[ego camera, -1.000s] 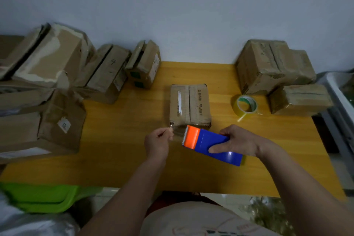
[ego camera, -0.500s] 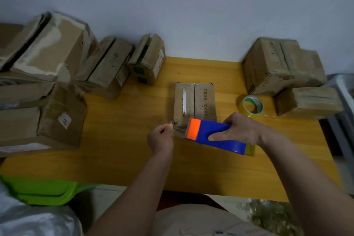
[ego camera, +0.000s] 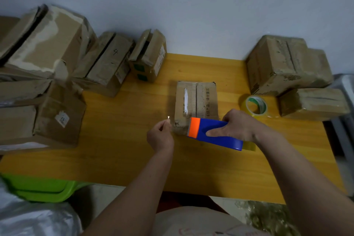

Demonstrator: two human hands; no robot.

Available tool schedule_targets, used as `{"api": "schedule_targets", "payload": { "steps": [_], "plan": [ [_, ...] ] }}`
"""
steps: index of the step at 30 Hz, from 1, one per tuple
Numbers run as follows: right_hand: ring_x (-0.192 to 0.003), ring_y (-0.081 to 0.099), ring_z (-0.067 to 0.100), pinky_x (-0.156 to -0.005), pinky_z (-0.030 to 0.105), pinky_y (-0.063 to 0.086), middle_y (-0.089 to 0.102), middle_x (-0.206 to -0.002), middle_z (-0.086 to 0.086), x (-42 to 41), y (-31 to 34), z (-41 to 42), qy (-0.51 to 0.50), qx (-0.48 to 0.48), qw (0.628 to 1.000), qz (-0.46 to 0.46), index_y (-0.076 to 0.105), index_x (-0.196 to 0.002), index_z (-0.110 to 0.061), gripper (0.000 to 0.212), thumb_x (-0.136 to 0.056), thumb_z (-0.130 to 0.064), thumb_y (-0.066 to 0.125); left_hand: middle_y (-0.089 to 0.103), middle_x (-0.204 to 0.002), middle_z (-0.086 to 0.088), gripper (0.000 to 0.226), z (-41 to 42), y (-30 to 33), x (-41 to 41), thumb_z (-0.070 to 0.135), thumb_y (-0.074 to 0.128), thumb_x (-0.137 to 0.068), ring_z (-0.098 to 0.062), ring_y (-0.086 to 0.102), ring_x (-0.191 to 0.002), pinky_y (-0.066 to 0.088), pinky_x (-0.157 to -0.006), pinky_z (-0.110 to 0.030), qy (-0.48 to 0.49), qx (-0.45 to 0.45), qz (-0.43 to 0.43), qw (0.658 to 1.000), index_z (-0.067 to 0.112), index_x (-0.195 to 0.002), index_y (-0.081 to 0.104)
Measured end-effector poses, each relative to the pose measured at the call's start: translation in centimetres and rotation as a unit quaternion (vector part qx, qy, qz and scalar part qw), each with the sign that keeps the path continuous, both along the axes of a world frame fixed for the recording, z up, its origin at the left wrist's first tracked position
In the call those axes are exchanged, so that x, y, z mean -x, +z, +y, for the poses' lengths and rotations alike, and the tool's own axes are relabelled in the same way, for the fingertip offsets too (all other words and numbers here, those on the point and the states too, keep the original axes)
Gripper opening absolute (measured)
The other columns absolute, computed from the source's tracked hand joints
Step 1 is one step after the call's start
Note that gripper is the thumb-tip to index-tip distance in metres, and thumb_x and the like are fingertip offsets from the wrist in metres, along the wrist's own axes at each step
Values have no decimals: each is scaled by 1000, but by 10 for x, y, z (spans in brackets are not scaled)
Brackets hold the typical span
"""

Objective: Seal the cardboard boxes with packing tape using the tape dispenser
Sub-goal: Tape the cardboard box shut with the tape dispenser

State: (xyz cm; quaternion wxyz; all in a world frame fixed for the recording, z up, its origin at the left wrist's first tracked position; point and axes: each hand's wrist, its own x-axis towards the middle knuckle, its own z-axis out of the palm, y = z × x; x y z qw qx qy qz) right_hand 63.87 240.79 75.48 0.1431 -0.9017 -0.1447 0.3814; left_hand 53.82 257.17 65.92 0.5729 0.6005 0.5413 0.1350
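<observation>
A small flat cardboard box point(ego camera: 197, 101) lies in the middle of the wooden table point(ego camera: 118, 151), its top flaps closed along a centre seam. My right hand point(ego camera: 237, 126) grips a blue tape dispenser point(ego camera: 216, 134) with an orange front end, held at the box's near edge. My left hand point(ego camera: 160, 136) is just left of the dispenser, fingers curled, pinching the free end of clear tape pulled from it. The tape strip itself is barely visible.
Several worn cardboard boxes point(ego camera: 47, 59) are stacked along the left and back left. Two more boxes point(ego camera: 287, 65) sit at the right, with a spare roll of clear tape point(ego camera: 255, 106) beside them. A green plastic bin point(ego camera: 44, 189) is below the table's left front edge.
The dispenser has moved up from in front of the box to its near edge. My left hand stays beside it, still pinching the tape end.
</observation>
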Motion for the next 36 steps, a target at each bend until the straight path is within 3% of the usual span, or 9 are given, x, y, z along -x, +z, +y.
{"api": "schedule_targets", "payload": {
  "steps": [8,12,14,17,20,26,30,34,36],
  "plan": [
    [-81,60,16,-74,33,53,60,-82,-1,5,4,11,10,51,997,-48,52,-89,-20,52,-69,-65,71,68,-113,-9,29,-4,-10,-8,22,59,-96,-19,61,-98,45,-78,-27,-85,-42,68,993,5,-118,68],
    [-81,60,16,-74,32,53,61,-82,-2,5,2,9,16,55,997,-54,52,-87,-20,52,-70,-66,69,10,-161,-14,63,-9,-5,1,11,46,-99,-25,15,-148,24,-114,-30,-183,-180,161,953,4,-153,14],
    [-79,60,16,-70,30,52,61,-80,-1,4,-1,8,11,54,997,-61,54,-88,-19,56,-68,-70,67,-6,-162,-6,69,-14,-9,11,-6,28,-92,-19,-7,-148,1,-119,-28,-363,-340,91,863,11,-153,1],
    [-75,61,15,-66,29,52,63,-80,0,3,-5,5,9,56,996,-73,57,-90,-17,65,-66,-77,62,-25,-157,-9,69,-7,-23,20,2,24,-96,-21,-27,-142,-16,-116,-38,-586,-446,139,662,11,-144,-24],
    [-79,62,15,-70,30,54,64,-84,0,-1,-5,-3,4,34,998,-53,58,-95,-17,65,-64,-73,68,-36,-151,-11,67,-1,-26,18,5,15,-92,-23,-34,-138,-17,-115,-42,-609,-474,189,607,9,-141,-31],
    [-81,62,15,-70,27,51,65,-87,0,-2,-3,-22,31,42,998,-40,58,-94,-18,53,-69,-63,72,-24,-154,-9,83,-1,-39,23,1,25,-80,-23,-18,-143,-6,-116,-43,-553,-521,103,642,11,-147,-22],
    [-78,60,16,-64,28,47,63,-81,1,-15,7,-53,24,83,994,-65,59,-82,-19,53,-66,-68,71,-31,-152,-4,79,0,-45,23,-1,15,-79,-22,-29,-141,-18,-112,-41,-574,-503,109,637,18,-139,-32],
    [-74,59,17,-61,28,46,59,-75,0,-16,8,-58,35,88,989,-113,59,-79,-19,53,-68,-71,67,13,-158,-12,83,3,-59,22,-5,36,-73,-21,-3,-147,7,-120,-46,-521,-566,56,637,9,-149,5],
    [-69,57,14,-55,25,41,57,-70,-2,-14,7,-57,49,87,987,-127,57,-78,-21,51,-71,-70,65,16,-158,-13,83,6,-60,24,-5,35,-72,-21,-3,-147,7,-119,-46,-525,-577,53,624,8,-149,8]
  ]
}}
